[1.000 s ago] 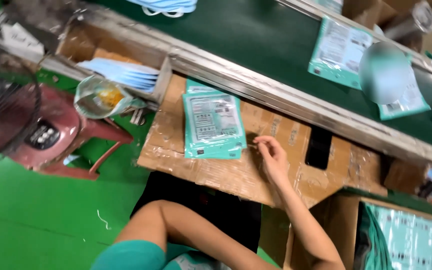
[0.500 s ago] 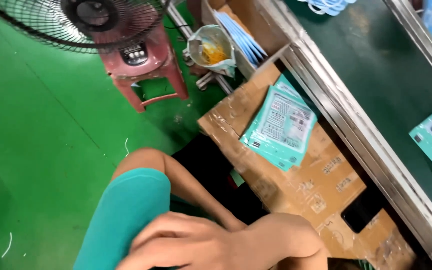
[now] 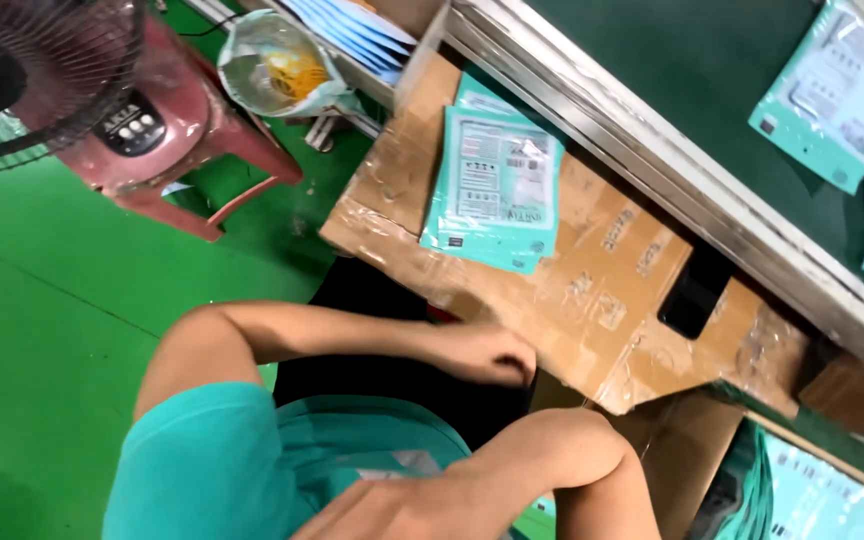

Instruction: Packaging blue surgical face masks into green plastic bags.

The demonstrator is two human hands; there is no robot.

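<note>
Cardboard, brown and covered with shiny tape, makes the counter [image 3: 612, 290] in front of me. My left hand [image 3: 487, 352] is low at its near edge, above my lap, and its fingers [image 3: 512, 365] are curled together; I cannot tell if they hold something. My right hand [image 3: 402, 510] is at the bottom of the view, blurred, so I cannot tell how its fingers are. The stack of teal packets [image 3: 497, 190] lies flat on the counter, up and beyond my left fingers, well apart from them. A black phone [image 3: 690, 298] lies to the right of the stack. Further away, beyond the metal rail, more packets [image 3: 832, 90] lie on the dark green belt [image 3: 672, 60]. To the far left stands a fan [image 3: 22, 80] on a red stool [image 3: 192, 140].
</note>
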